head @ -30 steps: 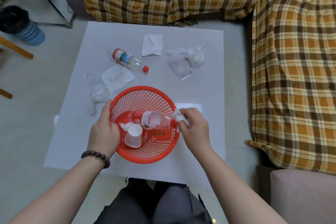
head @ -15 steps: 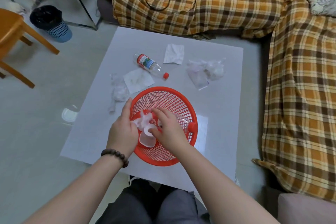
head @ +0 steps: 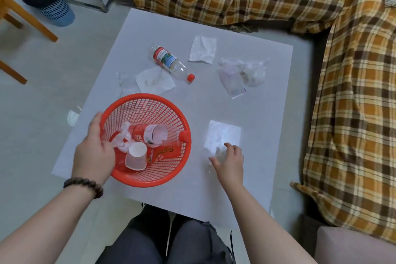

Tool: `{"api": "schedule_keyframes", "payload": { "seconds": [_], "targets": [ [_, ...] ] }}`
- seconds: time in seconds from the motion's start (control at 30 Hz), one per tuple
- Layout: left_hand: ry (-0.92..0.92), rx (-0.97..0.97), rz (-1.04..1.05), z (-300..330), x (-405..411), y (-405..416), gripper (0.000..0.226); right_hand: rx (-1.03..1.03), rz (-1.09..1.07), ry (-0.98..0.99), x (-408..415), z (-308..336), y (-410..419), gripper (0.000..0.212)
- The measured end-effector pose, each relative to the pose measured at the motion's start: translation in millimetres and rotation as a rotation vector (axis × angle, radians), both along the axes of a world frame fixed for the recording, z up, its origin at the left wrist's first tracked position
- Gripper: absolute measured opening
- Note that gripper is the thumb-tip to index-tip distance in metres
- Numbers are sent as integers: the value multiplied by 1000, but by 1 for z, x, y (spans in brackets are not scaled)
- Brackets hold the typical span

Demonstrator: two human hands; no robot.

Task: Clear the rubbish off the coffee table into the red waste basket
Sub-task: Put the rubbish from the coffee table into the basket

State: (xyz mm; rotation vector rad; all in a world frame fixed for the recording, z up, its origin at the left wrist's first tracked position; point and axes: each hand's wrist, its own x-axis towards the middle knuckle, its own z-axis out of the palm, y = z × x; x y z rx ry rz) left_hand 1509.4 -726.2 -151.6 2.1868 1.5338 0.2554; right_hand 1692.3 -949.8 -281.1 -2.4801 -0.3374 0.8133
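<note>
On the white worktop (head: pixel 267 135), near its front-left corner: red waste basket (head: pixel 150 180), open mesh plastic, upright. Left hand (head: pixel 94 154) clasps its near-left rim, thumb outside, fingers curled over the edge.

Contents of basket: one clear bottle with red label (head: pixel 150 134) lying on its side, one white paper cup (head: pixel 137 156) tipped over, one red carton (head: pixel 165 152), crumpled tissue (head: pixel 123 138).

Right of basket, apart from it: flat white paper sheet (head: pixel 222 135) with a small clear, crinkled wrapper at its near edge. Right hand (head: pixel 230 161) rests over that wrapper, fingers spread and half-curled; whether it has yet pinched anything cannot be told.

Remaining on worktop, far half: capped plastic bottle (head: pixel 171 63) on its side; creased napkin (head: pixel 202 49); stained napkin (head: pixel 155 80); clear film scrap (head: pixel 125 80) beside it, just behind the basket; heap of clear plastic bags (head: pixel 242 75).

Handling, judged: all items light. Film and bags are limp and slippery; gather and bunch in the palm. Flat paper resists a top pinch; lift by an edge or crumple first. Bottle may roll; grip around the middle.
</note>
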Motion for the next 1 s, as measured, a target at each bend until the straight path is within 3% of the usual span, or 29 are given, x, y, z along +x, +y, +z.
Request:
{"api": "schedule_keyframes", "payload": {
  "seconds": [0.13, 0.27, 0.4, 0.57, 0.7, 0.83, 1.0],
  "targets": [
    [12, 10, -5, -12, -7, -1, 64, -211, 257, -10, 9, -58, -6, 79],
    [-5, -21, -17, -21, -15, -4, 63, -259, 448, -180, 16, -90, -5, 44],
    [19, -31, -34, -31, -22, -7, 63, -260, 534, -283, 20, -104, -7, 32],
    [19, -41, -23, -33, -29, -12, 62, -268, 556, -242, 15, -107, -15, 23],
    [36, -16, -28, -29, -37, -14, 62, -118, 401, -164, 4, -76, -9, 12],
    [35, -12, 3, -12, -45, -18, 61, 191, 249, -168, -12, -6, 14, 8],
    [-36, 2, 33, 11, -47, -23, 58, 514, 431, -236, -38, 96, 63, 3]
  ]
}}
